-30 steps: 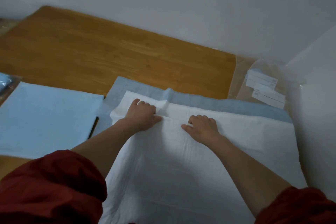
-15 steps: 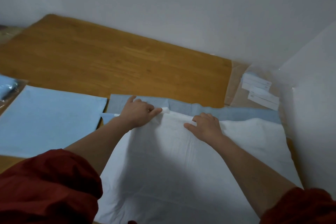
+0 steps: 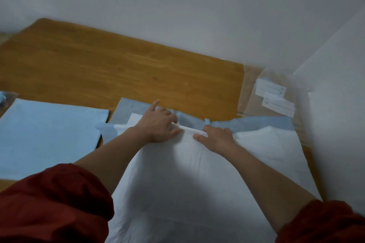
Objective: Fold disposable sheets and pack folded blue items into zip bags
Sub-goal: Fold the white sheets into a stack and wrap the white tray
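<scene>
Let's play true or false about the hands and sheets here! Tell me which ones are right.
1. The left hand and the right hand both grip the far edge of the white sheet. True.
2. The sleeves are green. False: they are red.
3. A folded blue sheet lies on the wooden table, left of the white sheet. True.
4. The clear bags sit right beside the left hand. False: they lie far off to the right.
</scene>
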